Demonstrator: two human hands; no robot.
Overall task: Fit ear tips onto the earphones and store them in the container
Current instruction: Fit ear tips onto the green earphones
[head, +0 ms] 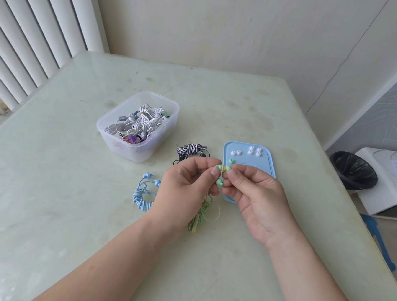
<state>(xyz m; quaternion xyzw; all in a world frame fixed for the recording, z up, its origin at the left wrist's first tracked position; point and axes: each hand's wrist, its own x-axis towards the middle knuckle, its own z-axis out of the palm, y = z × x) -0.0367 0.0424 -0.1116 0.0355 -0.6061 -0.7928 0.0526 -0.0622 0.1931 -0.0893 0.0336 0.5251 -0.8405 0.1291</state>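
My left hand (188,180) and my right hand (253,192) meet above the table and pinch the green earphones (220,168) between fingertips. One green earbud sits at the top and another (219,182) just below. Their green cable bundle (198,218) hangs under my left hand. A light blue tray (266,164) behind my right hand holds several white ear tips (254,151) and one green ear tip (231,161). The clear plastic container (139,126) at the back left is filled with coiled earphones.
A coiled blue earphone set (143,193) lies left of my left hand. A black-and-white striped set (191,149) lies between container and tray. Off the table's right edge stand a black bin (352,170) and a white stool (390,179).
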